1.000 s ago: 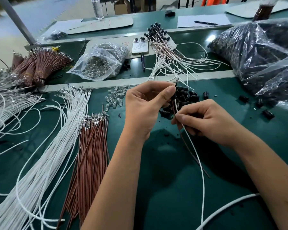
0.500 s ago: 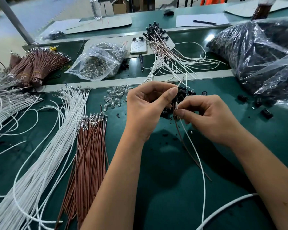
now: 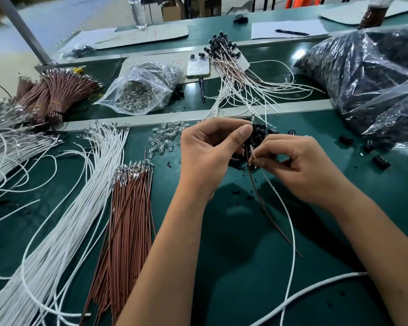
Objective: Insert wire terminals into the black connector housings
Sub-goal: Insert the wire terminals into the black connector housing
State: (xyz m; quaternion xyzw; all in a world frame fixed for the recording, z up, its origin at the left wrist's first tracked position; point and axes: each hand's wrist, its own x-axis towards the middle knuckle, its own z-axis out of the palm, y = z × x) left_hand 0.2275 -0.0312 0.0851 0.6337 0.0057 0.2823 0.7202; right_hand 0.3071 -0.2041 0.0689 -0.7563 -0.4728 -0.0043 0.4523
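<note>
- The desk (image 3: pixel 222 267) is dark green all over.
- At 9 o'clock, a fan of white wires (image 3: pixel 64 220); just beside it, a brown wire bundle (image 3: pixel 127 220) with silvery terminals.
- At centre, black connector housings (image 3: pixel 260 134).
- A white wire (image 3: pixel 290 222) and a brown wire (image 3: pixel 269 212) trail toward 5 o'clock.
- At 2 o'clock, a clear bag (image 3: pixel 363 74) holds black parts.
- At 12 o'clock, a pale phone (image 3: pixel 197 68).

A green worktop (image 3: pixel 222 267) runs to a pale floor (image 3: pixel 57 22); a grey post (image 3: pixel 21 29) leans left, perhaps a frame leg.
</note>
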